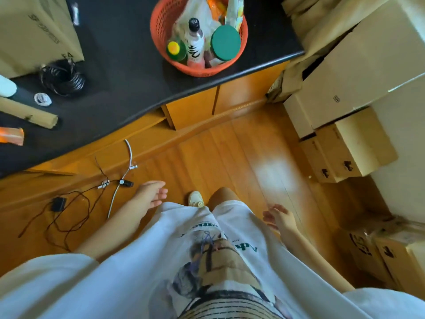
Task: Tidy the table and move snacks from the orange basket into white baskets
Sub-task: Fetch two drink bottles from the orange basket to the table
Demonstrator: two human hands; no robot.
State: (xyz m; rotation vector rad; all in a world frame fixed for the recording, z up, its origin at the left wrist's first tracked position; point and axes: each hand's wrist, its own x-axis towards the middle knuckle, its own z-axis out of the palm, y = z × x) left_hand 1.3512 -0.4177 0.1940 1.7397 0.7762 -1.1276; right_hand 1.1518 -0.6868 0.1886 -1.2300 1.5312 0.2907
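Surface finishes: plastic, wood, cardboard.
Orange basket (161, 26) perforated plastic; worktop (119, 65) dark, matt; floor (230, 157) glossy varnished wood; boxes (354, 143) matt cardboard; shirt (128, 272) white cloth, printed.

The person wears a loose white T-shirt (230, 261) with a printed picture, white shorts (230, 212) and a white shoe (195, 198).

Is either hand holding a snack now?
No, the left hand and the right hand hang empty, far from the orange basket.

Bare black table (128, 72) lies open left of the orange basket (161, 24) (crammed with bottles); cardboard boxes (340, 72) crowd its right
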